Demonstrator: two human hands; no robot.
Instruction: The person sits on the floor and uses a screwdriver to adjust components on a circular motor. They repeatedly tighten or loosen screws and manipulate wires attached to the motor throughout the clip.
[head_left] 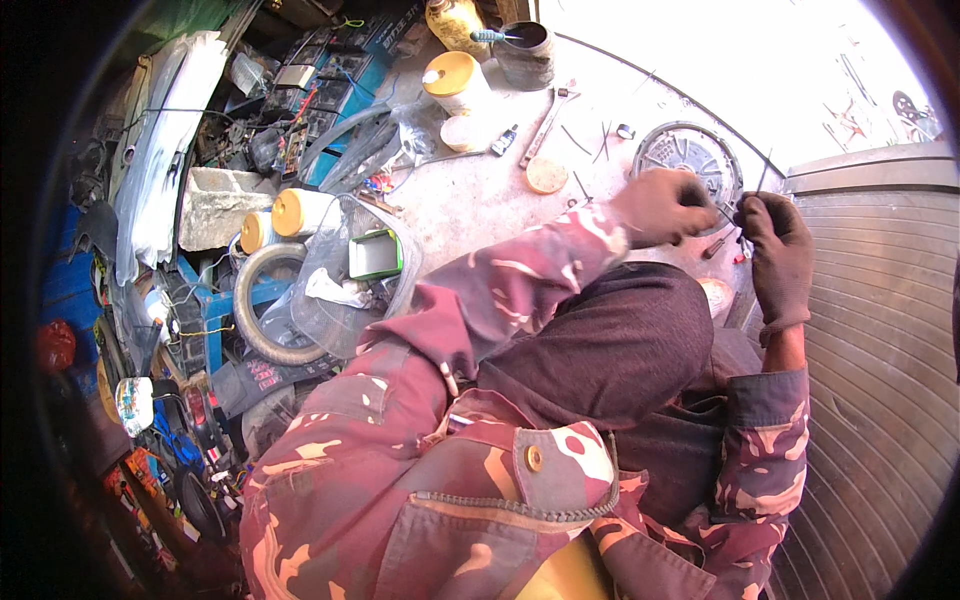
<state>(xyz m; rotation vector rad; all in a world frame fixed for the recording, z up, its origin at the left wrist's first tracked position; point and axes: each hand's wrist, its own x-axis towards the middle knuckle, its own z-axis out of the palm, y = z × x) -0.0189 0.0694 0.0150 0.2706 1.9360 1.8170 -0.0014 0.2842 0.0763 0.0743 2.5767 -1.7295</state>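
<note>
My left hand (662, 207) and my right hand (775, 245) are both gloved and meet above the concrete floor, near my raised knee. Between them they pinch a thin metal rod or wire (728, 213); its full length is hard to see. Just behind the hands lies a round metal disc with holes (688, 152). A small red-handled tool (716, 246) lies on the floor below the hands. My camouflage sleeves run up from the lower edge.
A wrench (546, 125), a round lid (546, 176), thin rods (600, 142) and yellow-capped jars (456, 82) lie on the floor. At left are a plastic container (368, 262), a tyre (258, 310), a concrete block (218, 205) and piled parts. A ribbed metal shutter (880, 340) fills the right.
</note>
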